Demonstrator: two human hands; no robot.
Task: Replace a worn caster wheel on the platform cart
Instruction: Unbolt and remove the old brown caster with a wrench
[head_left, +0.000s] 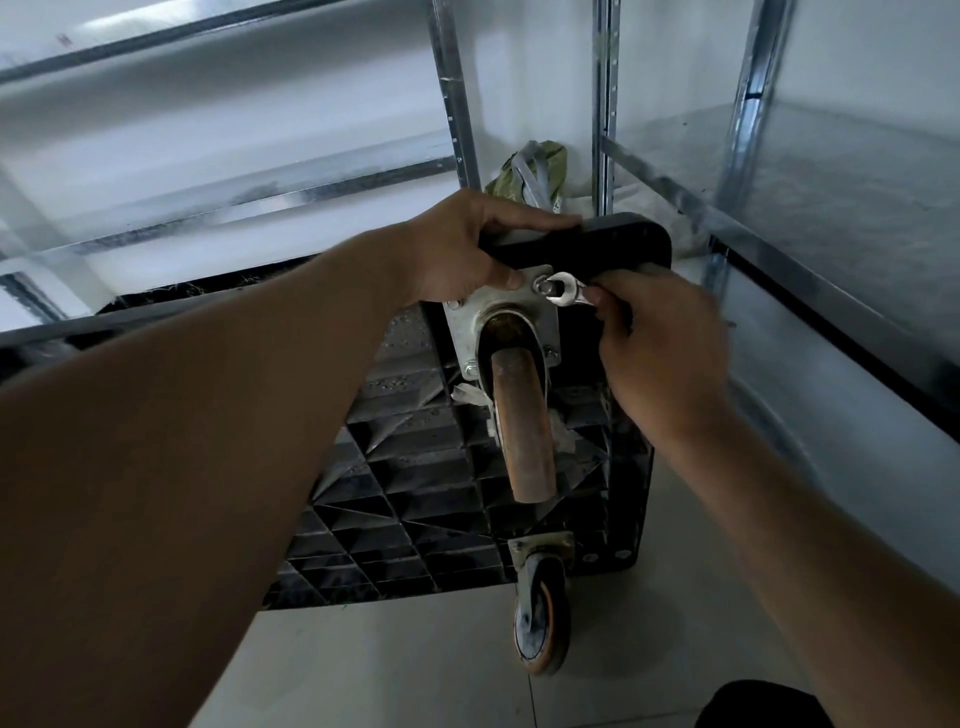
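The black platform cart (415, 467) stands on edge with its ribbed underside toward me. A caster with a worn brown wheel (522, 426) is bolted to it by a metal mounting plate (467, 312). My left hand (467, 244) grips the cart's top edge, its thumb resting on the plate. My right hand (660, 353) holds a silver open-end wrench (563, 292), whose jaw sits on the bolt (543, 285) at the plate's upper right corner. A second caster (540, 618) with an orange-rimmed wheel hangs near the cart's lower corner.
Galvanised metal shelving (831, 234) runs along the right, and its uprights (602, 104) stand behind the cart. A green bundle with white straps (530, 171) lies behind the cart's top edge. Pale floor tiles (389, 665) lie below.
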